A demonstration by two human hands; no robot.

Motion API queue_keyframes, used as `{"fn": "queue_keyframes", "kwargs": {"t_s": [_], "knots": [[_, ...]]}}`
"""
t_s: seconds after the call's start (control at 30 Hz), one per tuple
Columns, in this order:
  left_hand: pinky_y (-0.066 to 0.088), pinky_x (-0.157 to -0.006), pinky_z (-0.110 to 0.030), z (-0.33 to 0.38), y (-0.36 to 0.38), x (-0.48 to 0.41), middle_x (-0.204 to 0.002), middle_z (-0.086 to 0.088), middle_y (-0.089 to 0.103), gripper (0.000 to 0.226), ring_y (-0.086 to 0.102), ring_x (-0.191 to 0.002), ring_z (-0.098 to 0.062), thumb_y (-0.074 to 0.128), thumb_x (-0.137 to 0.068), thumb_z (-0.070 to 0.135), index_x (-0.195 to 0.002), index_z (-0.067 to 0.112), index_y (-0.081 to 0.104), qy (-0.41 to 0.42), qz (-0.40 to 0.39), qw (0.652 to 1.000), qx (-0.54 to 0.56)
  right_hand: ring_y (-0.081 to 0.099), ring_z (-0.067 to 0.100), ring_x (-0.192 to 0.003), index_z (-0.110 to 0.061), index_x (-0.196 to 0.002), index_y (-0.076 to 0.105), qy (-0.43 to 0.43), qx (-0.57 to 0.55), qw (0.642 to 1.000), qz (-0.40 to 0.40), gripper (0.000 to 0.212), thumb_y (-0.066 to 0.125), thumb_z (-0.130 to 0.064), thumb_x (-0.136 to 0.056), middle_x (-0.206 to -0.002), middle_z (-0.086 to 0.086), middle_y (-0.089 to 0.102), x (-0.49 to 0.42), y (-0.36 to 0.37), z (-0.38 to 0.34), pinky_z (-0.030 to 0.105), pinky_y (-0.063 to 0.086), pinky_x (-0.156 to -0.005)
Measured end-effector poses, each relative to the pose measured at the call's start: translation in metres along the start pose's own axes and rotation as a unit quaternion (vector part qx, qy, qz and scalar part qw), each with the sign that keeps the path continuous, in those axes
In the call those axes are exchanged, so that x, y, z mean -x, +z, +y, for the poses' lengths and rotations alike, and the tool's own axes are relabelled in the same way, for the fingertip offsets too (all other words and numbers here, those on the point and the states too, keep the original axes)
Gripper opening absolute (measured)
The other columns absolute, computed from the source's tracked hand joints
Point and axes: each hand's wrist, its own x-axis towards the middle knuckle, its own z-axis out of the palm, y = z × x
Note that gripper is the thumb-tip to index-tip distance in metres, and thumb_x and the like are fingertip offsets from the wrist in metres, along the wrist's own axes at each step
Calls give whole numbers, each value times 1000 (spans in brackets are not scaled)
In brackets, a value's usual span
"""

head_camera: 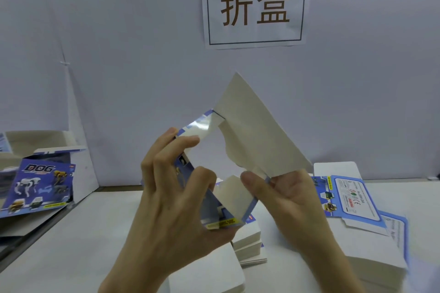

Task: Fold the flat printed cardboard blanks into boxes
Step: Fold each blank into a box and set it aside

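While the blank (257, 131) is held, a box (40, 188) reads DOG.

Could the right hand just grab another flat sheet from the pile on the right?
Probably not yet: the right hand pinches the half-folded box. The pile of blanks lies just beside it, nothing between.

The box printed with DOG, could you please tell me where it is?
In the head view, the DOG box sits tilted at the far left, beyond the table edge, well left of the left hand holding the blank.
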Motion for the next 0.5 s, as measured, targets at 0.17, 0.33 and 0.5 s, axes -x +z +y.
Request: {"fn": "queue_keyframes", "kwargs": {"t_s": [0.17, 0.33, 0.5], "knots": [[34, -106, -43, -1, 4, 1, -131, -11, 39, 49, 33, -131, -42, 75, -62, 49, -85, 20, 43, 16, 13, 999, -29, 67, -1, -81, -42, -89, 73, -27, 31, 999, -16, 17, 73, -29, -78, -82, -21, 71, 1, -1, 0, 8, 50, -62], [37, -100, -47, -4, 4, 2, -130, -9, 41, 53, 29, -133, -42, 78, -58, 50, -86, 21, 43, 31, -11, 998, -44, 64, 13, -99, -37, -105, 74, 2, -58, 996, -74, 26, 68, -47, -82, -95, -13, 73, -1, -24, -20, 12, 50, -77], [37, -101, -50, 4, 9, 5, -133, -8, 39, 48, 25, -136, -40, 72, -63, 50, -88, 22, 42, 36, -38, 998, -25, 66, 2, -93, -52, -103, 67, -20, 1, 998, -54, 27, 57, -31, -89, -101, -21, 70, -2, -24, -21, 14, 50, -76]]}}
